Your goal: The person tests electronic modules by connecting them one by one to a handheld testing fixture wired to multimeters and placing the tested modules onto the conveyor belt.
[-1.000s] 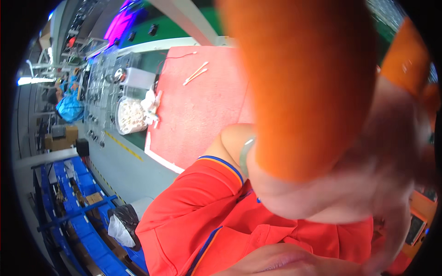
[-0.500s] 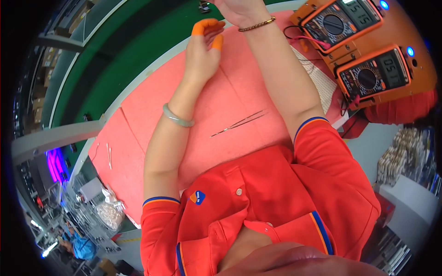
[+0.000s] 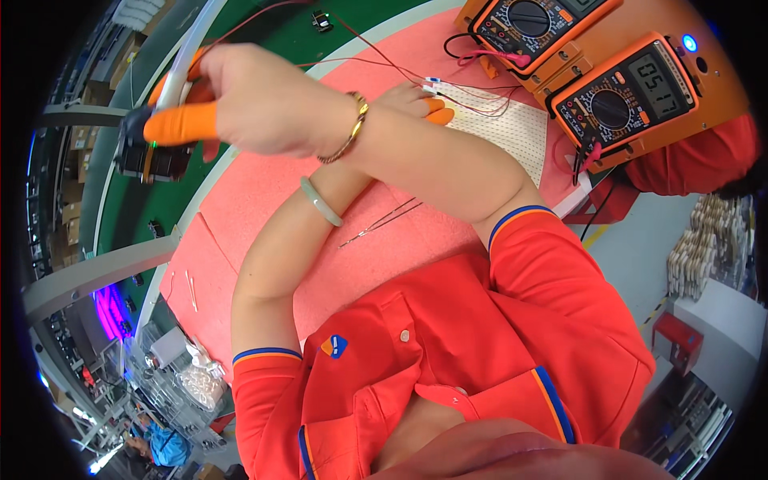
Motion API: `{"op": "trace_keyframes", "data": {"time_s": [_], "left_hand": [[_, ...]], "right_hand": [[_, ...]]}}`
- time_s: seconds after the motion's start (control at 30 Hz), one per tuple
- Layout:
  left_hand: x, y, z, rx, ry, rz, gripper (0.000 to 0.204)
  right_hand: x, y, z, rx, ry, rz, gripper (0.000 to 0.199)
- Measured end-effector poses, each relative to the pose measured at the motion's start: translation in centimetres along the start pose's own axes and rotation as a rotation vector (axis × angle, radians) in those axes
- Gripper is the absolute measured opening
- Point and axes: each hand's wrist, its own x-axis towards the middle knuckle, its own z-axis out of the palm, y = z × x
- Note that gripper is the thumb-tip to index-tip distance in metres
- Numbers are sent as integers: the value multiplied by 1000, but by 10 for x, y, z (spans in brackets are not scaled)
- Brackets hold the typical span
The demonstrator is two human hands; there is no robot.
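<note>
My right hand (image 3: 256, 100), with orange finger cots, reaches across to the left over my left forearm. Its fingers close on a small black boxy device (image 3: 156, 156) with a tiny green light, above the green belt. A pale translucent rod (image 3: 190, 52) runs down to these fingertips; whether it is gripped cannot be made out. Partly hidden behind my right forearm, my left hand (image 3: 410, 100) rests with fingers extended beside thin red wires (image 3: 480, 94) and a white dotted sheet (image 3: 504, 128). Metal tweezers (image 3: 380, 224) lie on the pink mat (image 3: 264, 192) near my body.
Two orange-and-black multimeters (image 3: 628, 96) with lit displays stand in an orange holder at the right. Behind the mat runs a green conveyor belt (image 3: 276, 28) carrying another small black device (image 3: 322, 22). Cotton swabs (image 3: 191, 290) lie at the mat's left edge, near a grey frame bar (image 3: 100, 276).
My right hand has swung left across my left forearm and now grips the black device. My left hand has moved right, toward the sheet. Red wires have come into view.
</note>
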Motion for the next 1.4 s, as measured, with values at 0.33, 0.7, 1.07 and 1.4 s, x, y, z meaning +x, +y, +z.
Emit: {"op": "trace_keyframes", "data": {"time_s": [0.33, 0.7, 1.07, 1.4], "left_hand": [[23, 26, 24, 234, -119, -193, 20], [16, 34, 22, -257, -85, -231, 32], [-114, -14, -82, 5, 214, -716, 22], [-330, -92, -173, 697, -145, -1892, 35]], "right_hand": [[-25, -4, 15, -105, -82, 79, 29], [-16, 11, 31, 41, -103, 93, 29], [34, 38, -6, 237, 60, 47, 24], [69, 124, -42, 60, 235, 316, 22]]}}
